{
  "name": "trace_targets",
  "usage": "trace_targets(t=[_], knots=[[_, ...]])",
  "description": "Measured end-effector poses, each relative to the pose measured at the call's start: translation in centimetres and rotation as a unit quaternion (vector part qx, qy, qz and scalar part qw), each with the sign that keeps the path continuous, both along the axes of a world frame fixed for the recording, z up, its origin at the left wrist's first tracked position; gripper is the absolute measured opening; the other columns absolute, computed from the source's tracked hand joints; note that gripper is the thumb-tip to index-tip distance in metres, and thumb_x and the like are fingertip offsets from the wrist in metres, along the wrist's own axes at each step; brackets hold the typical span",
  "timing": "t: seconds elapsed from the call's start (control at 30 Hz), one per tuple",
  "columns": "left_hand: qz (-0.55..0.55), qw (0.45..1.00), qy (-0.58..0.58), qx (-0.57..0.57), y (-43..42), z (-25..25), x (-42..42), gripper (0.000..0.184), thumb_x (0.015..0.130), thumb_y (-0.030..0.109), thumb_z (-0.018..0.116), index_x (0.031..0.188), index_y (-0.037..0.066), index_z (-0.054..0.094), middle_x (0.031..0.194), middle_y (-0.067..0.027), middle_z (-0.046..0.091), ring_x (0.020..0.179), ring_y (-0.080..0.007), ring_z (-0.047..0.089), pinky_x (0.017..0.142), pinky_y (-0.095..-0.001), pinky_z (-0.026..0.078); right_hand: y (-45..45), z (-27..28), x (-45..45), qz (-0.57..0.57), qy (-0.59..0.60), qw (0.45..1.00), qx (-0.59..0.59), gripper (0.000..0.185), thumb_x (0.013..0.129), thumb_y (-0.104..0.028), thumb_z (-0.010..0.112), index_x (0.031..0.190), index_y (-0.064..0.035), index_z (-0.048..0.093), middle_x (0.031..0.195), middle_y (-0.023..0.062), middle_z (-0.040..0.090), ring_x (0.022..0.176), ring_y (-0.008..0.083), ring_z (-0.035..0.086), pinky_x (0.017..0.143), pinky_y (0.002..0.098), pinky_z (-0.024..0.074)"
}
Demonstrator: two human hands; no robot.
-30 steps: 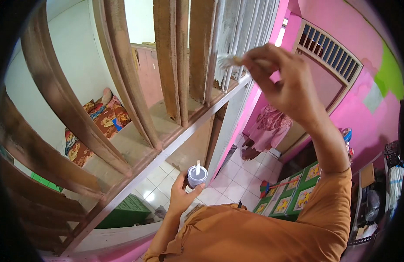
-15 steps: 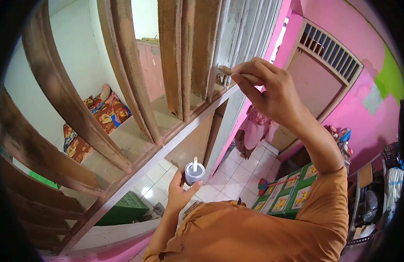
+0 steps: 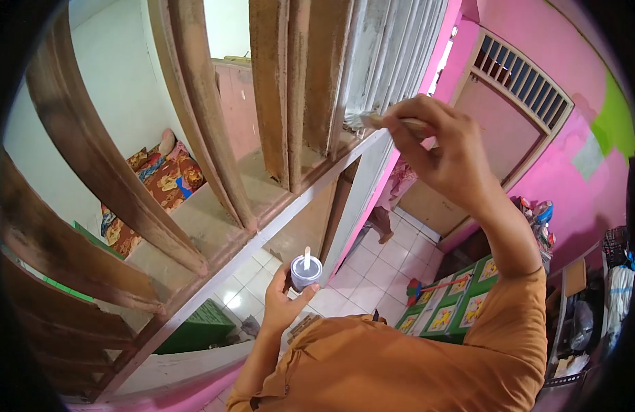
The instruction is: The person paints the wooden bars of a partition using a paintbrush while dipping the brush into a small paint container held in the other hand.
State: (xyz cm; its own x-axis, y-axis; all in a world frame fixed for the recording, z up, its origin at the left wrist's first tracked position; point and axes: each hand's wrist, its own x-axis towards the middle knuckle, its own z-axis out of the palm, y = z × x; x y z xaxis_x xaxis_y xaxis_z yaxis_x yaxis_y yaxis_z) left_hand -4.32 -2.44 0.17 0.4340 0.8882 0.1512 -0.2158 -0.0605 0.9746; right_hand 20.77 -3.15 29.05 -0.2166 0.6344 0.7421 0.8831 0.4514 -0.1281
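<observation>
My right hand (image 3: 444,141) is closed around the wooden handle of a paintbrush (image 3: 376,121). The bristles touch the bottom of a grey-painted slat (image 3: 364,75), close to the sill. My left hand (image 3: 284,302) grips a small paint cup (image 3: 305,280) lower down, near my chest. Grey paint fills the cup, and a pale flat stick (image 3: 307,258) stands upright in it. Left of the painted part, bare brown wooden slats (image 3: 268,103) rise from a brown ledge (image 3: 262,230) with a light front edge.
Beyond the slats lies a patterned cloth (image 3: 167,180). A person in pink (image 3: 384,209) is partly hidden behind my right arm. Below are white floor tiles (image 3: 372,275), a green box (image 3: 197,329) and a green cabinet (image 3: 455,312). A crowded shelf (image 3: 564,316) stands at right.
My right hand has shifted slightly right and down with the brush, its bristles now more visible against the slat. The person in pink has moved partly behind my arm. My left hand stays put.
</observation>
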Motion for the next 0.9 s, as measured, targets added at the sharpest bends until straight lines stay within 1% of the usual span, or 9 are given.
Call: trace_targets(t=[0.1, 0.23, 0.33, 0.43, 0.5, 0.57, 0.67, 0.8, 0.9], knots=[[0.003, 1.000, 0.002, -0.012, 0.0, 0.5, 0.0, 0.064, 0.084, 0.010, 0.082, 0.137, -0.005, 0.051, 0.115, -0.0065, 0.065, 0.102, -0.0123, 0.062, 0.084, -0.0258, 0.049, -0.5, 0.8, -0.2, -0.007, -0.001, 1.000, 0.030, 0.008, 0.093, -0.009, 0.072, 0.097, -0.0040, 0.067, 0.073, 0.0082, 0.062, 0.057, 0.0194, 0.059, 0.054, 0.0318, 0.0477], [-0.009, 1.000, 0.014, -0.014, 0.2, 0.3, -0.1, 0.064, 0.084, 0.010, 0.082, 0.137, -0.005, 0.051, 0.116, -0.0067, 0.065, 0.102, -0.0122, 0.062, 0.084, -0.0257, 0.049, 0.2, -0.4, 0.6, 0.025, 0.006, 1.000, -0.010, 0.010, 0.093, -0.009, 0.072, 0.098, -0.0034, 0.067, 0.074, 0.0083, 0.063, 0.057, 0.0192, 0.059, 0.054, 0.0311, 0.0478], [-0.022, 0.999, 0.041, -0.014, 0.2, 0.6, -0.1, 0.067, 0.085, 0.011, 0.081, 0.140, -0.006, 0.047, 0.126, -0.0120, 0.063, 0.116, -0.0182, 0.062, 0.099, -0.0321, 0.049, -0.3, 0.4, 1.2, 0.016, 0.000, 1.000, 0.013, 0.011, 0.092, -0.007, 0.073, 0.100, -0.0021, 0.067, 0.080, 0.0090, 0.067, 0.061, 0.0167, 0.064, 0.054, 0.0290, 0.0493], [-0.025, 0.999, 0.042, -0.017, 0.2, 0.3, 0.0, 0.067, 0.085, 0.010, 0.081, 0.140, -0.006, 0.048, 0.126, -0.0119, 0.063, 0.116, -0.0181, 0.062, 0.099, -0.0322, 0.050, -0.9, 3.0, 1.0, -0.004, -0.033, 0.996, 0.079, 0.013, 0.091, -0.001, 0.072, 0.103, -0.0012, 0.067, 0.088, 0.0090, 0.072, 0.072, 0.0121, 0.069, 0.056, 0.0253, 0.0519], [-0.010, 1.000, 0.022, -0.013, 0.0, 0.5, 0.4, 0.063, 0.083, 0.010, 0.083, 0.136, -0.005, 0.052, 0.117, -0.0069, 0.065, 0.101, -0.0120, 0.062, 0.084, -0.0256, 0.049, -0.8, 4.9, 1.0, -0.021, -0.063, 0.984, 0.163, 0.011, 0.091, -0.002, 0.072, 0.101, -0.0025, 0.069, 0.079, 0.0063, 0.070, 0.070, 0.0109, 0.067, 0.059, 0.0256, 0.0516], [-0.012, 1.000, 0.022, -0.008, 0.0, 0.5, 0.5, 0.063, 0.083, 0.010, 0.083, 0.136, -0.005, 0.052, 0.116, -0.0070, 0.065, 0.101, -0.0120, 0.062, 0.083, -0.0256, 0.049, -0.6, 6.1, 1.1, -0.031, -0.056, 0.972, 0.225, 0.009, 0.090, -0.003, 0.073, 0.099, -0.0033, 0.071, 0.079, 0.0051, 0.070, 0.069, 0.0114, 0.065, 0.063, 0.0265, 0.0519], [-0.011, 1.000, 0.017, -0.005, -0.1, 0.4, 0.6, 0.063, 0.083, 0.011, 0.083, 0.136, -0.005, 0.053, 0.116, -0.0072, 0.065, 0.100, -0.0121, 0.062, 0.082, -0.0256, 0.049, -1.3, 5.7, 0.6, 0.011, -0.009, 0.987, 0.161, 0.011, 0.090, -0.004, 0.073, 0.101, -0.0032, 0.071, 0.082, 0.0049, 0.071, 0.069, 0.0134, 0.066, 0.064, 0.0270, 0.0523], [-0.015, 1.000, 0.025, -0.002, -0.2, 0.1, 0.4, 0.063, 0.083, 0.013, 0.083, 0.135, -0.005, 0.053, 0.116, -0.0076, 0.065, 0.099, -0.0123, 0.063, 0.081, -0.0255, 0.050, -1.0, 4.2, 0.5, -0.001, -0.062, 0.996, 0.069, 0.010, 0.092, -0.006, 0.072, 0.101, -0.0034, 0.068, 0.082, 0.0060, 0.071, 0.064, 0.0125, 0.062, 0.057, 0.0270, 0.0499], [-0.011, 1.000, 0.020, 0.002, -0.2, -0.6, 0.4, 0.063, 0.084, 0.014, 0.083, 0.135, -0.005, 0.053, 0.116, -0.0078, 0.065, 0.100, -0.0127, 0.063, 0.082, -0.0257, 0.050, -0.3, 6.5, 0.7, -0.005, -0.073, 0.990, 0.120, 0.011, 0.094, -0.006, 0.071, 0.104, -0.0019, 0.070, 0.085, 0.0071, 0.076, 0.069, 0.0084, 0.067, 0.063, 0.0242, 0.0495]])
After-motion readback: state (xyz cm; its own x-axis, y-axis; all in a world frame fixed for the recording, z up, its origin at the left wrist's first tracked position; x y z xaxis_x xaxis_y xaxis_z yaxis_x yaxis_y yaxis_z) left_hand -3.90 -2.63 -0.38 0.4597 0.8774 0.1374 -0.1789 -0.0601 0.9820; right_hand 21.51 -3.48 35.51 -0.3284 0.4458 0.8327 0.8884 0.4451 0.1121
